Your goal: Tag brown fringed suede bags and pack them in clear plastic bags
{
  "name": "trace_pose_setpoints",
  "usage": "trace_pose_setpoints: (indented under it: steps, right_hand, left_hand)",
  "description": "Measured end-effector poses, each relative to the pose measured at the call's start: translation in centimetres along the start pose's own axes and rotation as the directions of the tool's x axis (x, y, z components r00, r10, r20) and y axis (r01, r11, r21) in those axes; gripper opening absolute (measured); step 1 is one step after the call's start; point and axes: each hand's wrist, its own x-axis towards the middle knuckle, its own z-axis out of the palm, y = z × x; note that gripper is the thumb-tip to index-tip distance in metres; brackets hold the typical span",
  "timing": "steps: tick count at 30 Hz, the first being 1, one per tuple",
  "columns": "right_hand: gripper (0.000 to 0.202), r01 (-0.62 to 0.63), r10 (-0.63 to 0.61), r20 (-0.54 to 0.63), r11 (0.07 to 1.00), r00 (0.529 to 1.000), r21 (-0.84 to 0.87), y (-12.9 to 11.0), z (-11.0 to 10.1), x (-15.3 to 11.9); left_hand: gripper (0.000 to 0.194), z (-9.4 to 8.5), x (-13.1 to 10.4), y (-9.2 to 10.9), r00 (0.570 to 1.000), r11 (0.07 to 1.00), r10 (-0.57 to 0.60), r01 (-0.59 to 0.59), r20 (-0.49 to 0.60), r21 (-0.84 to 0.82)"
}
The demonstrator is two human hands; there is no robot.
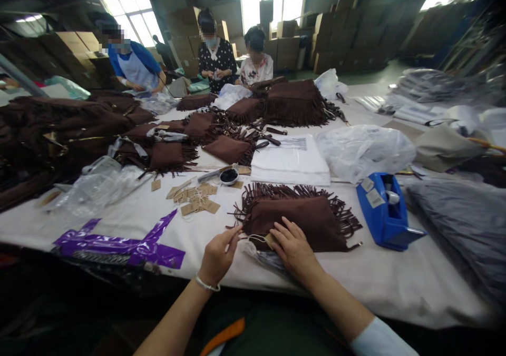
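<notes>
A brown fringed bag (300,216) lies flat on the white-covered table (340,277) in front of me. Over its lower edge, my right hand (290,245) rests with fingers spread, touching a small tan tag (270,240) with a white string loop. At the bag's left corner, my left hand (221,250) has thumb and fingertips pinched together by the fringe; what they hold is too small to make out. Clear plastic (256,253) lies partly under my right hand. Loose tan tags (197,200) are scattered beyond my left hand, near a small bowl (229,176) with dark contents.
A blue tape dispenser (381,214) stands right of the bag. Purple tape (122,248) crosses the table's left front edge. Folded white sheets (290,161) and crumpled plastic (363,148) lie behind the bag. Brown bags (59,124) are heaped at left; three people stand beyond.
</notes>
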Motion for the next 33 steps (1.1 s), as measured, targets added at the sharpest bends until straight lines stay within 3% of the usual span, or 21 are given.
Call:
trace_pose_setpoints:
  steps: [2,5,8,10,14,19,23,27,30,33]
  right_hand:
    - [0.043,0.010,-0.009,0.033,1.000,0.999,-0.025,-1.0,-0.3,-0.4]
    - [0.066,0.091,-0.086,0.114,0.995,0.990,-0.040,-2.2,0.1,-1.2]
    - [0.075,0.096,-0.084,0.145,0.992,0.986,-0.079,-1.7,1.4,-1.8]
    - [0.073,0.075,-0.058,0.131,0.989,0.990,-0.125,-0.6,2.2,-1.9]
    - [0.066,0.091,-0.076,0.083,0.975,0.994,-0.200,1.1,2.8,-1.2]
    - [0.049,0.204,-0.184,0.099,0.942,0.978,-0.267,1.5,1.8,0.6]
    - [0.052,0.210,-0.196,0.082,0.949,0.977,-0.237,1.2,0.9,0.8]
    - [0.062,0.191,-0.180,0.075,0.965,0.981,-0.182,0.6,0.6,-0.5]
    - [0.066,0.191,-0.181,0.068,0.967,0.981,-0.170,0.0,0.7,-1.3]
    - [0.064,0.215,-0.207,0.064,0.962,0.976,-0.170,-0.5,1.3,-1.7]
  left_hand:
    - [0.028,-0.5,-1.5,-0.2,0.954,0.943,-0.299,0.296,0.004,-0.155]
    - [0.037,-0.6,-3.4,0.2,0.764,0.659,-0.587,0.643,0.268,-0.390]
    - [0.045,-0.1,-4.3,0.8,0.601,0.311,-0.649,0.769,0.466,-0.559]
    - [0.049,0.4,-4.3,1.2,0.562,0.127,-0.626,0.758,0.541,-0.640]
    - [0.048,1.8,-3.4,1.5,0.575,-0.118,-0.517,0.686,0.635,-0.718]
    - [0.046,4.4,-0.9,1.4,0.670,-0.251,-0.420,0.563,0.613,-0.787]
    - [0.036,6.3,1.7,1.2,0.713,-0.271,-0.468,0.446,0.522,-0.853]
    - [0.025,7.5,3.8,0.8,0.707,-0.250,-0.509,0.425,0.492,-0.870]
    - [0.035,7.6,4.8,-0.1,0.706,-0.240,-0.501,0.441,0.500,-0.865]
    - [0.032,6.7,5.3,-1.4,0.705,-0.220,-0.567,0.369,0.426,-0.903]
